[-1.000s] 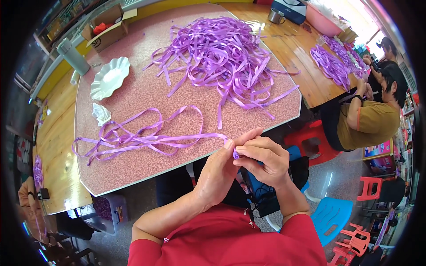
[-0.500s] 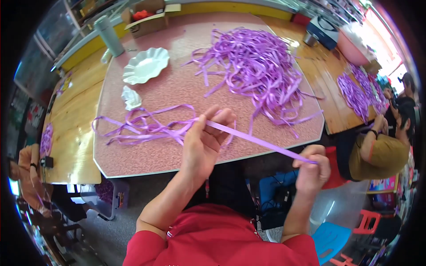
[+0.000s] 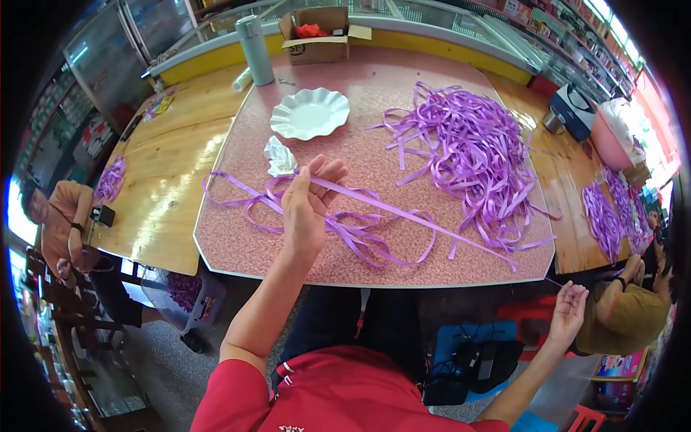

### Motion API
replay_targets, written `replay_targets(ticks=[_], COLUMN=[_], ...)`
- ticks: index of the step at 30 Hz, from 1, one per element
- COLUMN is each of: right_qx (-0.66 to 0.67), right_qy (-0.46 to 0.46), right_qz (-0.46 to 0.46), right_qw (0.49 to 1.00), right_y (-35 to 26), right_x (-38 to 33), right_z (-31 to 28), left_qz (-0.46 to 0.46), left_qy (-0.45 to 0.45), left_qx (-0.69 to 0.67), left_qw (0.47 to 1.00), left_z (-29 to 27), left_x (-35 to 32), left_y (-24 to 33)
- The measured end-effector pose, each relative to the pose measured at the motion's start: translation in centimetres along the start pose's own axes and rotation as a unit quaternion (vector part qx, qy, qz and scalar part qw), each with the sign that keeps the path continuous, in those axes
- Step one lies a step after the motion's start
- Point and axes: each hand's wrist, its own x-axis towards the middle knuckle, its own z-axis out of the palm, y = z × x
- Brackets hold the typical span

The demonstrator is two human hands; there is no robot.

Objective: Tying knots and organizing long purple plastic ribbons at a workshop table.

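Arms spread wider: left hand [image 3: 306,209], right hand [image 3: 568,311] stretch ribbon [image 3: 425,223].

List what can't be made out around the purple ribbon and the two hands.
- Left hand: the pinch on the ribbon strip is hidden behind the hand, head view.
- Right hand: near the fisheye rim; the ribbon end there is too thin to confirm a grip.
- Ribbon pile: single strips overlap, uncountable.
- Cardboard box: its contents are mostly hidden by its walls.
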Motion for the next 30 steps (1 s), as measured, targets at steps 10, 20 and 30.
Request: replay_targets(ticks=[10,20,30], right_qx=[-0.578,-0.581,-0.576], right_qy=[-0.225,-0.452,-0.408], right_qz=[-0.055,-0.174,-0.19], right_qw=[0.783,0.654,0.683], right_y=[14.1,21.3,21.9], right_x=[-5.7,-5.9,-5.4], right_z=[19.1,23.7,23.5], left_qz=[-0.047,0.124,0.09], left_qy=[-0.304,-0.402,-0.366], left_qx=[0.409,0.483,0.434], left_qw=[0.859,0.768,0.818], left_z=[6.1,8.0,7.4], left_x=[-7.0,-7.7,-7.7], left_y=[1.1,1.1,0.4])
